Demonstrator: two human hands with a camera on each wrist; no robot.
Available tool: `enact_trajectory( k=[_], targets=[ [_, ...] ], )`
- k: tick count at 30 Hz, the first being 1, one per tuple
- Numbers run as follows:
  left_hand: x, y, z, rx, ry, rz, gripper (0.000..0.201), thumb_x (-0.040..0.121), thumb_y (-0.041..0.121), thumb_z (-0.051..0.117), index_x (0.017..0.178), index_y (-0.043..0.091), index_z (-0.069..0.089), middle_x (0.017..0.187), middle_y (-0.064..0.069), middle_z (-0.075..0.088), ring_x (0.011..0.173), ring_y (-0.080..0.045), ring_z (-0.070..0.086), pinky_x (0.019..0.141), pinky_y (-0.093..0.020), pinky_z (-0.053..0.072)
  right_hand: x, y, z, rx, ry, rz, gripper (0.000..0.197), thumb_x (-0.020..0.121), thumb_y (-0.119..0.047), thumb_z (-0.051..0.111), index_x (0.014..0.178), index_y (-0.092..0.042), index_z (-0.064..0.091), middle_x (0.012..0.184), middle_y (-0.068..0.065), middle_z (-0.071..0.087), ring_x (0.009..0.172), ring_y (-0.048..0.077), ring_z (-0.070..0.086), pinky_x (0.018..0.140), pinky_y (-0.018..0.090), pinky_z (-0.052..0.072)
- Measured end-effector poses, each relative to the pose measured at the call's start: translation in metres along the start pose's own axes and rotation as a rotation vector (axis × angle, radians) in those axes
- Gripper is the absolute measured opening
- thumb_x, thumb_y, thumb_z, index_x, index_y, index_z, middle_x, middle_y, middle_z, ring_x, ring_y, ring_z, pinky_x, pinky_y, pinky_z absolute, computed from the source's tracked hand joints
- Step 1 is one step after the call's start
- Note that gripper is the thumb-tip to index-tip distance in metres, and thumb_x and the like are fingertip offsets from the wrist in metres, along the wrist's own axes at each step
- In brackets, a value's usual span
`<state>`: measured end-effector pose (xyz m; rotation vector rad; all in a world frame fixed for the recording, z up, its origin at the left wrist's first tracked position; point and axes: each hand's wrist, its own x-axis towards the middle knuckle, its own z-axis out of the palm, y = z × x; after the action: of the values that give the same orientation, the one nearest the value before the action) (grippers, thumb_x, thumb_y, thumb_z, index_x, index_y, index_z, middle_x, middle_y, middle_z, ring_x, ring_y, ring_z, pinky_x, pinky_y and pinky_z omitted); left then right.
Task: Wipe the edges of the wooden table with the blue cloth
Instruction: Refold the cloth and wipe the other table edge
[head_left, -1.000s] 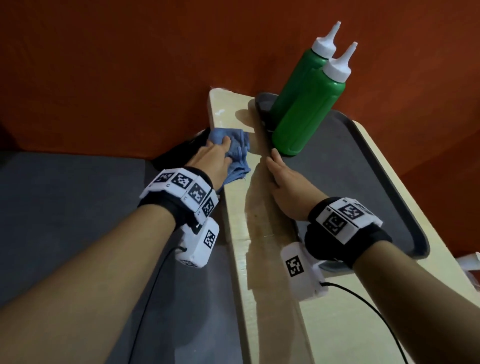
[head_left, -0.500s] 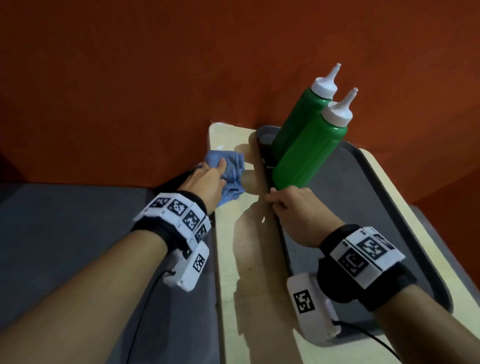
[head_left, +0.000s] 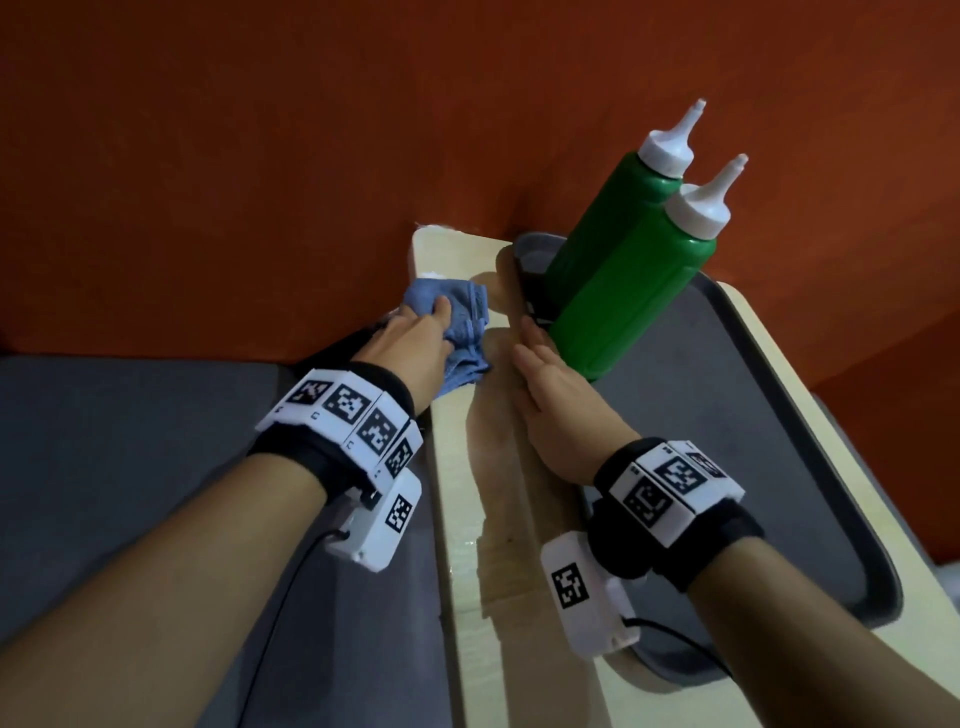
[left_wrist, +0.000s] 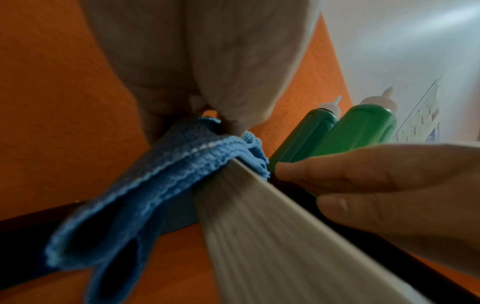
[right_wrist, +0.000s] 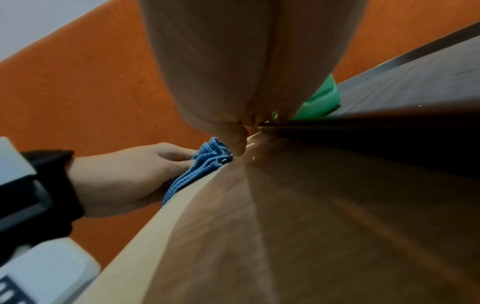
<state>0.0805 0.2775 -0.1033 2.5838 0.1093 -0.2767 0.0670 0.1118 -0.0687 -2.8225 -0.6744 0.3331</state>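
The wooden surface (head_left: 457, 519) runs along an orange wall, carrying a dark tray (head_left: 810, 415) with two green bottles (head_left: 623, 291). The left hand (head_left: 410, 343) clutches the bunched blue cloth (head_left: 462, 322) over the left edge, near the far corner. The right hand (head_left: 556, 395) lies flat, fingers straight, holding nothing. That edge looks nearly covered (other edges seemingly remain).

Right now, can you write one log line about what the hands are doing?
left hand: grips blue cloth on table edge | right hand: flat beside tray | green bottles: upright on tray
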Motion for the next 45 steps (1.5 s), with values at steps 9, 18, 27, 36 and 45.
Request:
enact_trajectory(
  k=[9,18,27,36,45],
  targets=[
    [0.036,-0.007,-0.014,-0.08,0.019,-0.017,0.056,0.103,0.028,0.031,0.155,0.02,0.01,0.148,-0.025,0.034,0.131,-0.039,0.041,0.103,-0.041,0.037,0.003,0.009,0.022,-0.019,-0.015,-0.004,0.036,0.1,-0.009,0.034,0.134,0.001,0.034,0.161,0.011,-0.007,0.148,0.024,-0.015,0.122,0.035,-0.001],
    [0.037,-0.009,-0.018,-0.053,-0.009,0.017,0.057,0.103,0.026,0.031,0.155,0.018,0.008,0.148,-0.026,0.035,0.129,-0.039,0.044,0.102,-0.038,0.038,0.003,0.01,0.02,0.016,-0.039,-0.004,0.037,0.099,-0.008,0.033,0.136,0.0,0.033,0.162,0.008,-0.006,0.147,0.02,-0.018,0.121,0.035,-0.003],
    [0.064,-0.007,-0.033,-0.033,0.004,-0.027,0.057,0.103,0.021,0.031,0.155,0.015,0.007,0.15,-0.024,0.032,0.132,-0.037,0.04,0.103,-0.038,0.035,0.002,0.008,0.017,0.029,-0.075,0.01,0.05,0.1,-0.009,0.032,0.148,-0.003,0.018,0.162,0.006,-0.007,0.147,0.019,-0.02,0.122,0.035,-0.003],
    [0.086,-0.009,-0.037,0.033,0.009,-0.015,0.059,0.101,0.014,0.039,0.154,0.014,0.012,0.14,-0.026,0.045,0.118,-0.041,0.052,0.095,-0.046,0.046,0.002,0.006,0.015,0.025,-0.093,0.025,0.053,0.099,-0.008,0.033,0.149,-0.004,0.016,0.162,0.004,-0.008,0.146,0.017,-0.021,0.122,0.035,-0.003],
    [0.039,-0.015,-0.013,0.032,0.016,0.06,0.055,0.102,0.02,0.032,0.153,0.017,0.012,0.147,-0.023,0.036,0.126,-0.037,0.046,0.104,-0.041,0.04,0.002,0.007,0.017,0.025,-0.062,-0.004,0.046,0.099,-0.01,0.033,0.143,0.001,0.026,0.162,0.008,-0.001,0.147,0.02,-0.018,0.121,0.034,-0.003]
  ],
)
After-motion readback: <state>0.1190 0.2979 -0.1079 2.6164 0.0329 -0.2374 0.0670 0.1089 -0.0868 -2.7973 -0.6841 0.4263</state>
